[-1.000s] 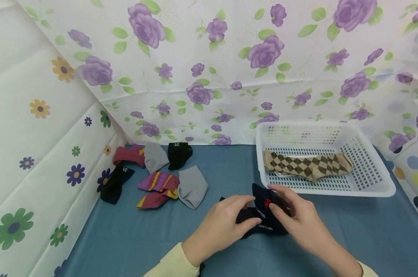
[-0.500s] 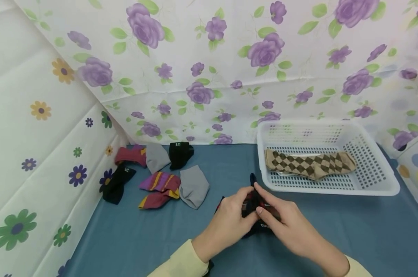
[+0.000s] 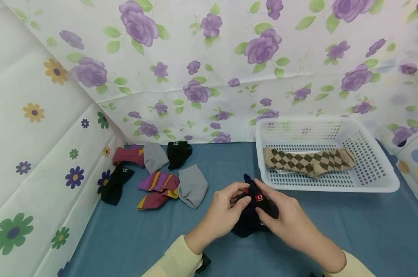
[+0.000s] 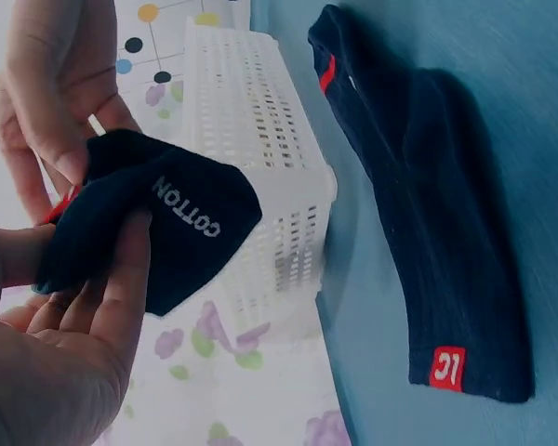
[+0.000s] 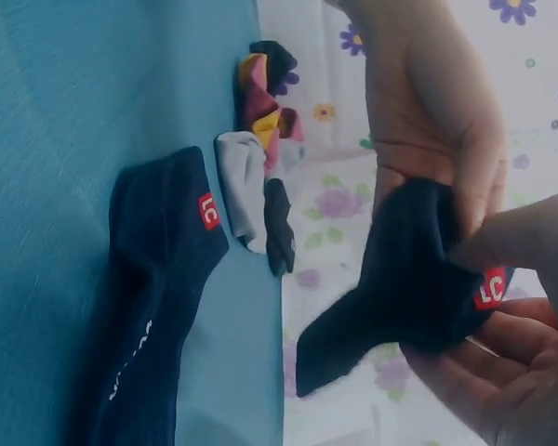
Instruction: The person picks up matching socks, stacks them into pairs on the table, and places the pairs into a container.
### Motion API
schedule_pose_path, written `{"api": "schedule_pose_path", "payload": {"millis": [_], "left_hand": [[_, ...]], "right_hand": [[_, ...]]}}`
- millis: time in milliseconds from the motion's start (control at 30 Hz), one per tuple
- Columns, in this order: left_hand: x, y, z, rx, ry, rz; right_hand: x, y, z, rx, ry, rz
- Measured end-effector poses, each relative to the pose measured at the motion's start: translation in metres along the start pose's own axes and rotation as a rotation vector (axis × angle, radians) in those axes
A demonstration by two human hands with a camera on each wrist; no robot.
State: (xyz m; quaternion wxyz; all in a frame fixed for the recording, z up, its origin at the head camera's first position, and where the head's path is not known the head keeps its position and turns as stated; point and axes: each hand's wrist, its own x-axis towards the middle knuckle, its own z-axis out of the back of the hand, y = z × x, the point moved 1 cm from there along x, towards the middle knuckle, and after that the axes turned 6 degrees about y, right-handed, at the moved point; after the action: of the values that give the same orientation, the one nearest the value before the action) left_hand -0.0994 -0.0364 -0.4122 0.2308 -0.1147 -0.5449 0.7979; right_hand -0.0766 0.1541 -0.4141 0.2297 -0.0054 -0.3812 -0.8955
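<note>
A navy sock [image 3: 253, 194] with a red LC tag is held up between both hands, bunched at its opening. My left hand [image 3: 223, 209] pinches its left side with thumb and fingers. On its right side, the thumb and fingers of my right hand [image 3: 288, 215] grip the cloth. White COTTON lettering shows on the held sock [image 4: 177, 218] in the left wrist view, and its foot hangs free in the right wrist view. Beneath the hands a second navy sock [image 4: 456, 232] with the same red tag lies flat on the blue cloth.
A white plastic basket [image 3: 328, 187] at the back right holds brown argyle socks [image 3: 309, 161]. Grey socks [image 3: 193, 186], striped maroon socks [image 3: 158, 190] and black socks [image 3: 117, 184] lie at the left. Another dark piece [image 3: 203, 263] pokes out by the left sleeve.
The hands came together over the held sock, then shifted slightly apart, turning it so its red tag faces up. The basket and the socks at the left stay put.
</note>
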Motion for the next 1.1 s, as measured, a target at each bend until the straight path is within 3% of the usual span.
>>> {"api": "schedule_pose_path", "payload": {"millis": [100, 167, 300, 433, 533, 667, 767, 867, 1000, 1100], "left_hand": [[0.0, 0.002, 0.002, 0.041, -0.009, -0.008], [0.001, 0.009, 0.0, 0.096, -0.045, -0.012], [0.003, 0.007, -0.003, 0.215, -0.13, 0.005], [0.004, 0.006, -0.006, 0.293, -0.193, -0.036], [0.005, 0.005, -0.007, 0.25, -0.174, -0.095], [0.005, 0.003, -0.007, 0.127, -0.083, -0.141], [0.004, 0.002, -0.008, 0.046, -0.05, -0.125], [0.005, 0.001, -0.008, -0.015, -0.058, -0.091], [0.008, -0.001, -0.007, 0.027, -0.117, -0.102], [0.01, -0.002, -0.001, 0.113, -0.129, -0.141]], "right_hand": [[0.0, -0.002, 0.002, 0.066, -0.044, -0.014], [0.0, -0.002, 0.002, 0.1, -0.082, -0.026], [0.003, -0.001, 0.003, 0.162, -0.155, -0.047], [0.004, 0.001, 0.001, 0.194, -0.167, -0.034], [0.004, 0.003, -0.002, 0.228, -0.139, -0.029], [0.003, 0.005, -0.004, 0.233, -0.129, -0.025], [0.002, 0.006, -0.004, 0.202, -0.136, -0.022], [0.0, 0.008, -0.005, 0.158, -0.122, -0.011], [0.001, 0.008, -0.006, 0.157, -0.12, 0.026], [0.003, 0.006, -0.005, 0.164, -0.184, 0.056]]}}
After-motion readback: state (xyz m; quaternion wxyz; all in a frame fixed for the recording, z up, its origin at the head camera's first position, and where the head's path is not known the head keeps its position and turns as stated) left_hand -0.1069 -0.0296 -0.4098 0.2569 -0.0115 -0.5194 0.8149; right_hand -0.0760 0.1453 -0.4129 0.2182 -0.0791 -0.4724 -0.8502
